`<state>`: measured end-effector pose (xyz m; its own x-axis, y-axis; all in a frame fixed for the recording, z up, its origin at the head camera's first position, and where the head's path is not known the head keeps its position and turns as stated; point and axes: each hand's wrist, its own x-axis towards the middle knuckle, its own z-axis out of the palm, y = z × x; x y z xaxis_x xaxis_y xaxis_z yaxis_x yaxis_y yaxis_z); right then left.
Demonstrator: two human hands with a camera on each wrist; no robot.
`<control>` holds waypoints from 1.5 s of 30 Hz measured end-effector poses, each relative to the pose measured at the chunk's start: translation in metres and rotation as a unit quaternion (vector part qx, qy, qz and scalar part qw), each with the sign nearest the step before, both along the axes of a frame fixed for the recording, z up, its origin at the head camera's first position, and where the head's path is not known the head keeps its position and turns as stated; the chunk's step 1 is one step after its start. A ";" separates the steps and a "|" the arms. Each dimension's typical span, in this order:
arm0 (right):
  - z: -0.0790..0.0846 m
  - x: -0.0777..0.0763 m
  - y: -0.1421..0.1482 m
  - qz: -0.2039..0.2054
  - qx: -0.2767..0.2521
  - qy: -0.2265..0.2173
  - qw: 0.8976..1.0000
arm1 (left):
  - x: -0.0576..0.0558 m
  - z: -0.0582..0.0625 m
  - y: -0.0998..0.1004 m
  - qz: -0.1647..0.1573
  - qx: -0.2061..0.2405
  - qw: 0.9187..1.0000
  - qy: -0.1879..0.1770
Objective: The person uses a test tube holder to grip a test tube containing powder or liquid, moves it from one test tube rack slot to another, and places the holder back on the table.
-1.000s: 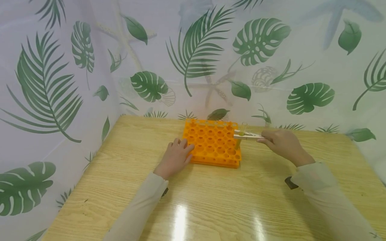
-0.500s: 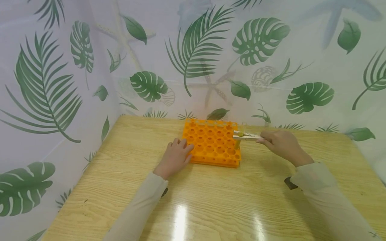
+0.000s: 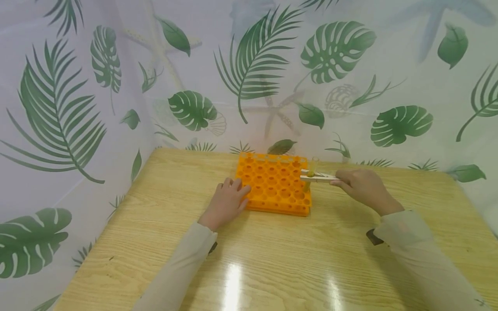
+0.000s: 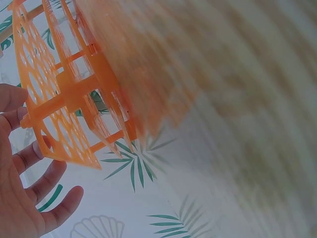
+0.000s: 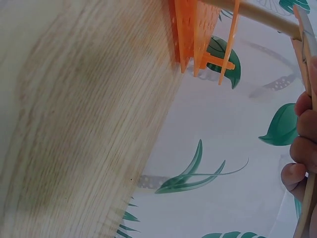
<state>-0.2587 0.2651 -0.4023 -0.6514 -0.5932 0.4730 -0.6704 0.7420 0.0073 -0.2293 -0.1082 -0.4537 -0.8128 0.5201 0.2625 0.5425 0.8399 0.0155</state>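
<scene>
An orange test tube rack [image 3: 272,183] stands on the wooden table in the head view. My left hand [image 3: 227,203] holds the rack's near left corner with thumb and index finger. The left wrist view shows the other fingers [image 4: 54,178] spread loosely beside the rack's top plate. My right hand [image 3: 362,188] grips a wooden test tube clamp [image 3: 324,178]. Its jaws are around a glass test tube [image 3: 315,162] with yellowish liquid. The tube tilts slightly, its lower part overlapping the rack's right side. In the right wrist view, the tube [image 5: 262,19] runs between rack and clamp.
The wooden table [image 3: 272,259] reaches back to a leaf-patterned sheet [image 3: 264,65], which also covers the left side. A row of clear tube rims [image 3: 272,159] lines the rack's back edge. A dark band [image 3: 375,236] hangs at the right sleeve.
The clamp and the test tube have shifted very slightly left and down against the rack. My left hand and the rack have stayed in place.
</scene>
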 end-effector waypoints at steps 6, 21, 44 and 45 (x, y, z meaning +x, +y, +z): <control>0.000 0.000 0.000 -0.006 0.001 -0.008 1.000 | 0.000 0.000 0.000 -0.001 0.005 1.000 -0.001; -0.004 0.000 0.001 -0.010 0.007 -0.014 1.000 | 0.000 0.000 0.000 0.001 0.009 1.000 -0.009; -0.010 -0.001 0.002 -0.017 -0.001 -0.026 1.000 | 0.000 0.000 0.000 0.008 -0.003 1.000 -0.015; -0.010 -0.001 0.002 -0.018 0.000 -0.028 0.999 | 0.000 0.001 0.000 0.008 -0.003 1.000 -0.014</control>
